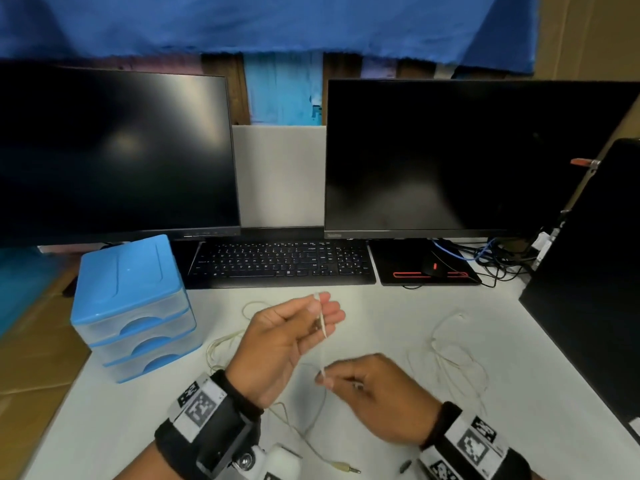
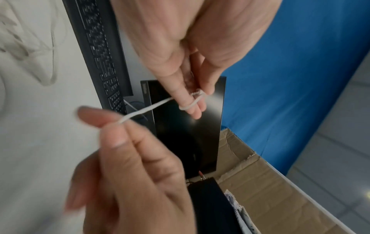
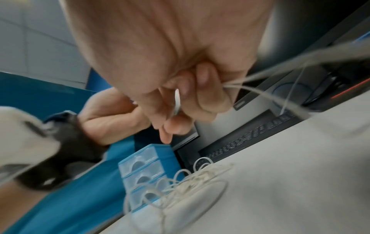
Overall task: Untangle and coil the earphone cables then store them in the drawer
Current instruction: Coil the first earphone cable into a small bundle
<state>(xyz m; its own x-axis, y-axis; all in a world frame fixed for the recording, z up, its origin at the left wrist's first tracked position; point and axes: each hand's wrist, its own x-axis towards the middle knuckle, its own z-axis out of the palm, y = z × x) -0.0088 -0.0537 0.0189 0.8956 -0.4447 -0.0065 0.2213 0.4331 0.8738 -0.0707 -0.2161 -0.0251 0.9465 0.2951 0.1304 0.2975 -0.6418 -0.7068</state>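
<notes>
left hand (image 1: 289, 336) has cable (image 1: 322, 325) looped round fingertips (image 2: 193, 109) | right hand (image 1: 375, 396) pinches it, taut between | head view only: plug (image 1: 346, 467) on desk (image 1: 433, 306), drawers (image 1: 138, 306) left | second cable (image 1: 453, 355) right

One white cable (image 1: 322, 344) stretched taut above the surface's near edge; another (image 1: 450, 355) lay loose toward the right edge; the blue drawers (image 1: 135, 306) stood shut at the left edge.

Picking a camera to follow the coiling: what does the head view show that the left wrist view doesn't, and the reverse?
Only the head view shows the blue drawer unit, all drawers closed, and the jack plug lying on the desk. Only the left wrist view shows the cable looped around the left hand's fingers. Both show the right hand pinching that cable, and the keyboard.
</notes>
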